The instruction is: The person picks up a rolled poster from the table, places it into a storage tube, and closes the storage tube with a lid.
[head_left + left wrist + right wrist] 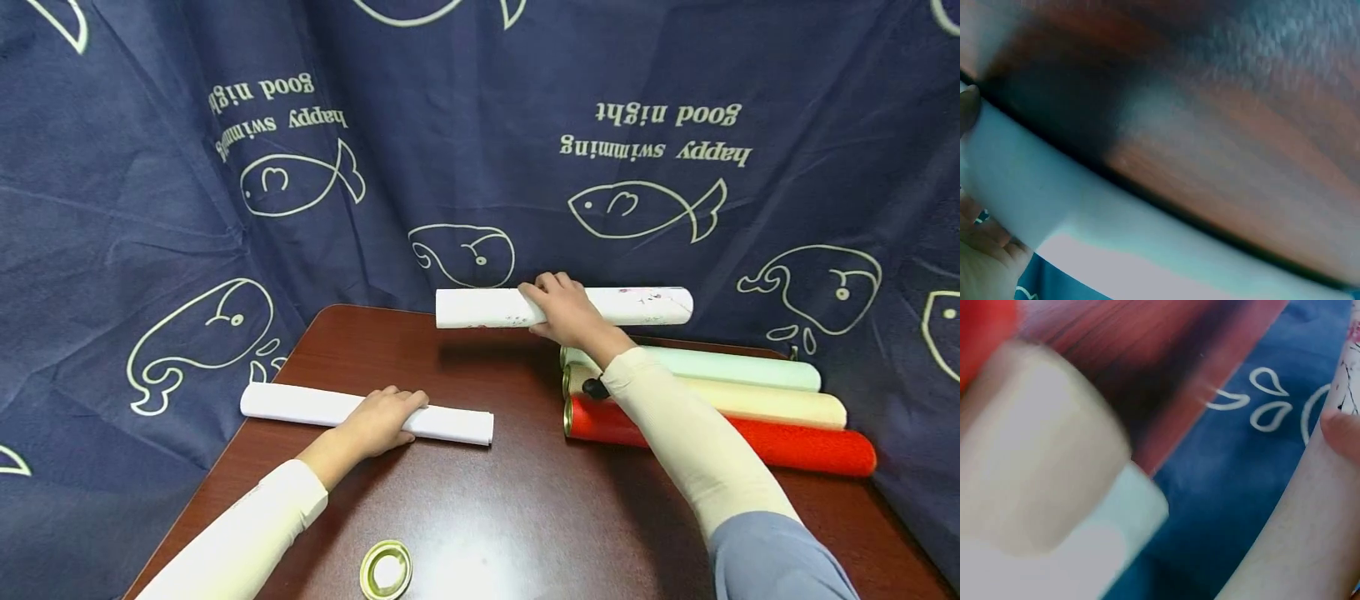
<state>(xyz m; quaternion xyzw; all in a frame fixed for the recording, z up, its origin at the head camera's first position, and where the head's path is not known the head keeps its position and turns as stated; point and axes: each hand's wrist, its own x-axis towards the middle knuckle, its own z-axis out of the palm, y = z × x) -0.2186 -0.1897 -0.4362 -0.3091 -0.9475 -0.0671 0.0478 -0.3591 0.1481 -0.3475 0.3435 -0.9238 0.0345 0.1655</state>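
My left hand [382, 421] grips a plain white paper roll [300, 404] near the table's left side; in the left wrist view the thumb and fingers lie on opposite sides of the roll [1054, 187]. At the back, my right hand [562, 308] holds a white roll with a fine floral print [637, 306] level above the table, a shadow beneath it. The right wrist view catches a fingertip [1342, 432] against this printed roll [1291, 519]. Below the right forearm lie a pale green tube [742, 369], a cream tube [780, 402] and a red tube [795, 446], side by side.
A round gold-rimmed lid [386, 570] lies near the front of the brown table [495, 483]. Dark blue cloth [465, 150] with fish and whale drawings hangs behind and beside the table. A small black object [596, 388] shows by the cream tube, partly behind the sleeve.
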